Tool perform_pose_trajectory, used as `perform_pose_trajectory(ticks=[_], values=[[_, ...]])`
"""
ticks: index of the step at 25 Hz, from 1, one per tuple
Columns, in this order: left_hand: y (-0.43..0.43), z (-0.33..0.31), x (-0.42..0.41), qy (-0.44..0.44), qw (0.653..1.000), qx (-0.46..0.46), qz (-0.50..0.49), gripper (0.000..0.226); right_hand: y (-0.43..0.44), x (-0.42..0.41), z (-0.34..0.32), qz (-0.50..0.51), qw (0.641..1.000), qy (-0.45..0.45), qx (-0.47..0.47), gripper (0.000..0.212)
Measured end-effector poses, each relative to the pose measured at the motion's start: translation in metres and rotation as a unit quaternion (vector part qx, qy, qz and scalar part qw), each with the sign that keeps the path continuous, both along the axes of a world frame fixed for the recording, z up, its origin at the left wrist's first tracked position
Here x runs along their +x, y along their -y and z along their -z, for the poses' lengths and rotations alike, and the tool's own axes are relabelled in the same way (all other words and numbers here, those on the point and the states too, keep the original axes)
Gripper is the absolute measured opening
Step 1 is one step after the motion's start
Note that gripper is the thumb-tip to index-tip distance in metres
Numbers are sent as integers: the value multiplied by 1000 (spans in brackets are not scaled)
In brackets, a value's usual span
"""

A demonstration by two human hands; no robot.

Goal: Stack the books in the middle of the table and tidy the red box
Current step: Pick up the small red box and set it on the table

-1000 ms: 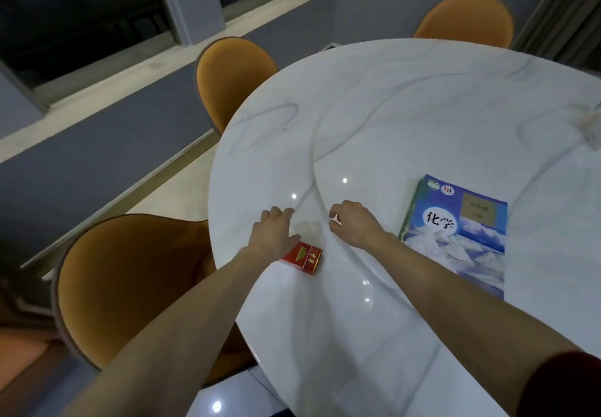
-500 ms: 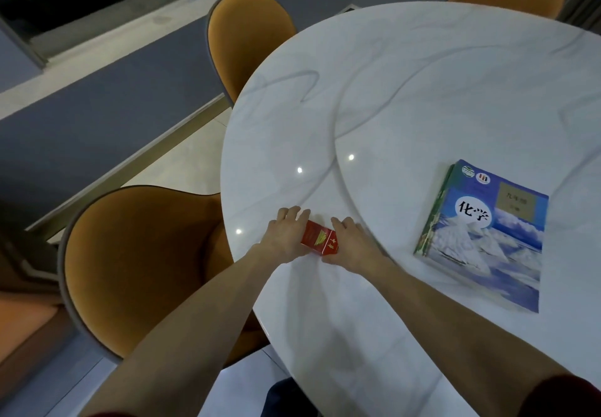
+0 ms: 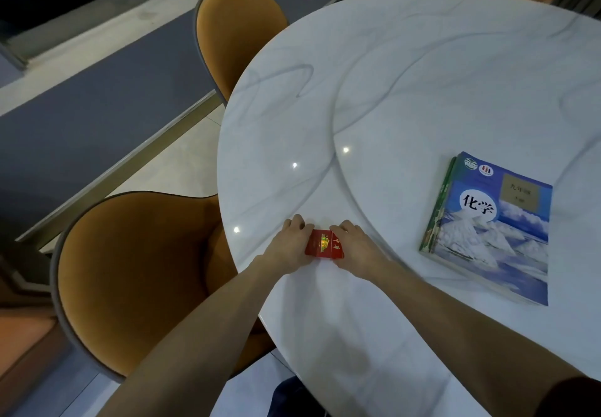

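the red box (image 3: 324, 247) lies near the table (image 3: 422, 75) edge at about 7 o'clock from the stacked books (image 3: 491, 228). the left hand (image 3: 291, 246) and right hand (image 3: 356, 249) pinch its two ends, fingers narrowed on it. the person would do well to keep both grips even, squaring it gently rather than crushing the card.

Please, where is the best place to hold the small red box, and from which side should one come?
Probably by its two short ends, from left and right. The red box lies flat near the table edge, and the left hand and right hand already press one end each.
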State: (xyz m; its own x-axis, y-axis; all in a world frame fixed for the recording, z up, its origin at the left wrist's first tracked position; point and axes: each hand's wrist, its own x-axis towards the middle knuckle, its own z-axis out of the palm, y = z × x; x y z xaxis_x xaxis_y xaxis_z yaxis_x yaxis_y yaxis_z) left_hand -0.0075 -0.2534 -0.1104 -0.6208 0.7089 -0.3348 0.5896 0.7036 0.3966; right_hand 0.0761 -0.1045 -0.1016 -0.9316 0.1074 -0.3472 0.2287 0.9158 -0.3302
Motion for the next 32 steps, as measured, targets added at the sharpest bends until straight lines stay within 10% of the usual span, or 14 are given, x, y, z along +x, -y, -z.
perform_pose_trajectory(ticks=[15, 24, 29, 32], values=[[-73, -92, 11, 229, 966, 121, 26, 33, -96, 43, -122, -89, 996, -18, 12, 58], [-168, -127, 69, 370, 903, 212, 45, 31, -159, 139, -168, 112, 990, -83, 7, 61], [-221, -130, 124, 380, 894, 225, 74, 25, -175, 209, -167, 305, 939, -133, -88, 63], [-245, -124, 162, 415, 878, 224, 81, 19, -175, 257, -157, 444, 826, -204, -280, 52]])
